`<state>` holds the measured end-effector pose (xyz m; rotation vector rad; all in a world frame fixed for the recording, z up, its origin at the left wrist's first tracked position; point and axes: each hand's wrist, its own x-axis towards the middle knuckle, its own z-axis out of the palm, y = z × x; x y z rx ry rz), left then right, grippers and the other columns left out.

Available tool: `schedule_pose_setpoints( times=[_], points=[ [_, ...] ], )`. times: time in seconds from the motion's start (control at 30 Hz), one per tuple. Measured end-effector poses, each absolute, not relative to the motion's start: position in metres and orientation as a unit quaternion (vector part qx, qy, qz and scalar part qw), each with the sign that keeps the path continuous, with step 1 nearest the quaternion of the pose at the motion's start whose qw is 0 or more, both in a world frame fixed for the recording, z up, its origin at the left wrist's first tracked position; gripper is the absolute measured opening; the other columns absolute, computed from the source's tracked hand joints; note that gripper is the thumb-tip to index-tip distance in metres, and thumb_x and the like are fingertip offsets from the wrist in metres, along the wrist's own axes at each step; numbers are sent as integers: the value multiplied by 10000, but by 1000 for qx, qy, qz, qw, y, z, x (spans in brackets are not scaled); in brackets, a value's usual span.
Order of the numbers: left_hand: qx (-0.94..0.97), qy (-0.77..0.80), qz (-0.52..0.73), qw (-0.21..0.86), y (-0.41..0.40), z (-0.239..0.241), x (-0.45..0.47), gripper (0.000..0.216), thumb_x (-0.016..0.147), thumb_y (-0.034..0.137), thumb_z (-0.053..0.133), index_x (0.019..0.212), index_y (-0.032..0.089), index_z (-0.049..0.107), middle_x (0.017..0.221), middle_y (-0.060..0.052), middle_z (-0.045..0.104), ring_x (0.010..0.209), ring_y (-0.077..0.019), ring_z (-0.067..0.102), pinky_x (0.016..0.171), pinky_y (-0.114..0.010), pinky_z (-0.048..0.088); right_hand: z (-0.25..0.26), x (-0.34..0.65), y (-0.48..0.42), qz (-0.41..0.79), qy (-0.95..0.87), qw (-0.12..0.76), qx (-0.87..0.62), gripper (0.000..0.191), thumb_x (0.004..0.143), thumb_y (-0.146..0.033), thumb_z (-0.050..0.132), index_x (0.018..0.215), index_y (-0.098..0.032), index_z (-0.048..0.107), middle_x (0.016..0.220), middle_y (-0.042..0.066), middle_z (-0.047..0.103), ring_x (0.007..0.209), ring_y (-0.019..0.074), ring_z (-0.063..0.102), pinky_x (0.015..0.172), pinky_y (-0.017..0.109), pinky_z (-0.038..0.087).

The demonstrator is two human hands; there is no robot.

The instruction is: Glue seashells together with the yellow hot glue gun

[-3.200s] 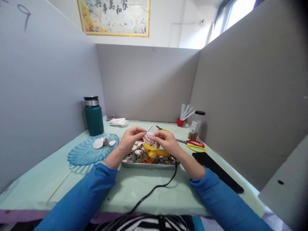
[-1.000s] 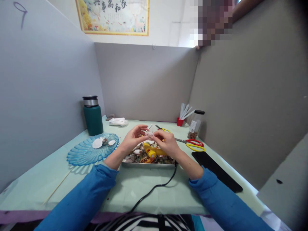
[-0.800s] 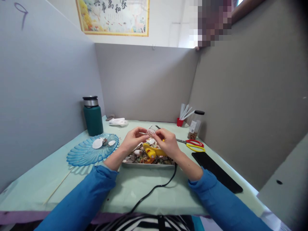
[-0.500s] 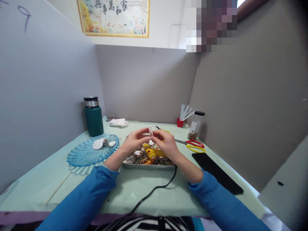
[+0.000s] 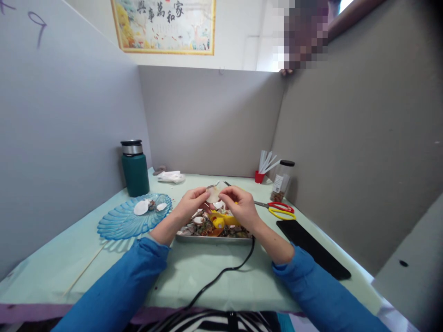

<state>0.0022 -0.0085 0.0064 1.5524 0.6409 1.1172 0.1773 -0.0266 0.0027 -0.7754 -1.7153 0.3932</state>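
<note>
Head | left hand (image 5: 193,202), right hand (image 5: 241,204) pinching pale shell (image 5: 212,195) | nine-o'clock dish (image 5: 117,222): few shells (image 5: 140,207) | tray (image 5: 214,240): plenty left, I'd say

I had left hand (image 5: 193,203) over left side of tray (image 5: 214,240), right hand (image 5: 239,205) over right, fingertips (image 5: 225,197) pinched, forearms (image 5: 272,236) angled inward.

Poster (image 5: 164,27), my 11 o'clock: 興, 事, 萬, 和, 家. Partition (image 5: 76,124), my 10 o'clock: handwritten "9" (image 5: 41,34). Jar label (image 5: 278,183), my 1 o'clock: too small for me to read.
</note>
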Motion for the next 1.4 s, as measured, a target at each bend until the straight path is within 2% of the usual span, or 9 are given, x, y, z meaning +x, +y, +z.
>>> schedule_pose_setpoints(
  times=[0.13,0.27,0.47,0.67,1.03,1.2,1.4],
  points=[
    [656,276,472,520,-12,7,4,336,753,441,635,844,140,516,619,16,598,537,-120,596,513,-246,518,0,177,-23,180,-709,582,-355,211,805,-394,602,824,-190,552,650,-11,603,519,112,522,504,223,416],
    [661,289,470,509,-12,7,4,333,749,443,637,819,163,473,591,46,570,508,-121,598,504,-250,518,-4,175,-22,161,-739,536,-374,229,818,-384,586,712,-186,540,600,-18,560,509,102,483,492,214,370],
    [687,296,464,476,-11,7,4,318,750,432,639,855,141,566,697,23,577,557,-98,579,508,-213,501,-7,172,-23,151,-747,531,-371,233,833,-351,572,677,-183,529,577,-31,515,506,92,439,488,215,327],
    [711,312,466,424,-9,5,1,313,780,430,603,855,127,629,625,14,559,497,-89,522,453,-193,439,-7,172,-23,148,-752,525,-370,235,836,-359,568,685,-181,536,582,-27,515,512,94,430,487,219,320],
    [722,322,466,397,-5,2,0,339,796,444,573,906,135,656,601,13,559,437,-78,476,437,-198,425,-6,171,-25,117,-761,518,-374,243,837,-369,568,686,-179,553,583,-26,523,522,97,442,496,219,333],
    [727,343,488,340,-6,1,2,356,803,437,562,969,148,687,726,-19,641,500,-90,521,450,-192,431,-4,172,-27,113,-740,547,-374,202,822,-381,588,791,-181,586,688,0,597,552,105,487,533,225,387],
    [754,346,515,216,-8,1,3,287,813,372,565,964,186,721,832,-38,711,663,-136,603,602,-214,473,-3,172,-28,107,-723,569,-377,236,834,-389,559,715,-186,576,605,-8,538,547,114,473,526,230,388]
  ],
)
